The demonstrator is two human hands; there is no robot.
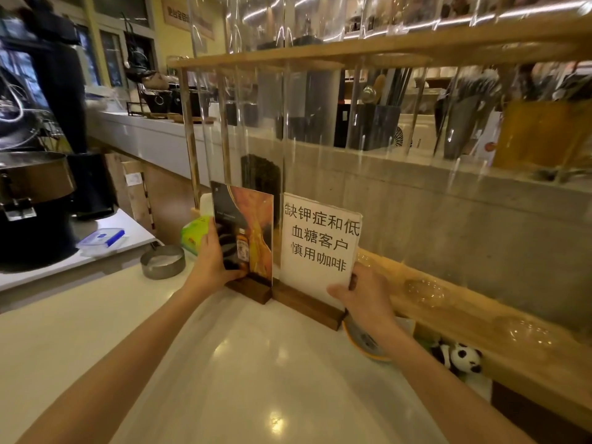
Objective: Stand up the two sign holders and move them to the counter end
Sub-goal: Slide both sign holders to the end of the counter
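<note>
Two sign holders stand upright side by side on the white counter (256,363), their dark wooden bases touching. The left sign holder (250,232) carries an orange and black picture with a bottle. The right sign holder (317,241) carries a white sheet with black Chinese characters. My left hand (211,261) grips the left edge of the picture sign, just above its base. My right hand (362,293) grips the lower right corner of the white sign. Both stand against a tall clear acrylic rack at the counter's far end.
A metal dish (162,261) and a green packet (193,235) sit left of the signs. A yellow-rimmed dish (362,344) and a panda toy (461,358) lie to the right, under a wooden ledge (464,318). A black machine (35,200) stands at the far left.
</note>
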